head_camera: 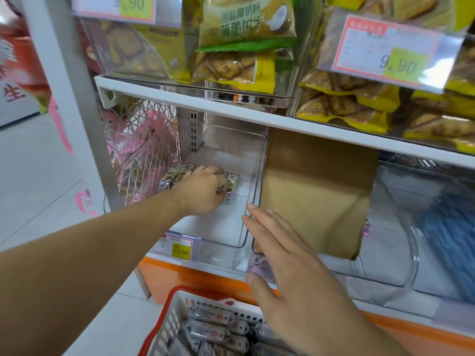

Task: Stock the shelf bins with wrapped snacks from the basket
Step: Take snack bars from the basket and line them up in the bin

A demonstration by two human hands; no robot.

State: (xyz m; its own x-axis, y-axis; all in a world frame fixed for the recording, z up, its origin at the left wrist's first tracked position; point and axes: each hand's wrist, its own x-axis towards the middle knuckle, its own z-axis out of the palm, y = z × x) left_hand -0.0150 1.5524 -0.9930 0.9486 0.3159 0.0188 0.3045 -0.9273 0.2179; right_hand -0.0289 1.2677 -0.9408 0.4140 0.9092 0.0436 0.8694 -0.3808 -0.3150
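Note:
A clear plastic shelf bin [226, 235] sits on the lower shelf. Several small wrapped snacks [180, 173] lie in a row at its back left. My left hand [203, 191] reaches into the bin, fingers curled on a wrapped snack [230, 192] at the right end of the row. My right hand [280, 253] hovers in front of the bin's right corner, fingers straight and holding nothing. Below, a white basket with a red rim [169, 317] holds several more wrapped snacks [216, 332].
A brown cardboard sheet [316, 191] stands in the neighbouring bin to the right. Another clear bin [401, 227] follows, with blue packs behind it. The upper shelf [231, 109] carries bins of yellow biscuit bags. A yellow price tag [181, 250] hangs on the bin's front.

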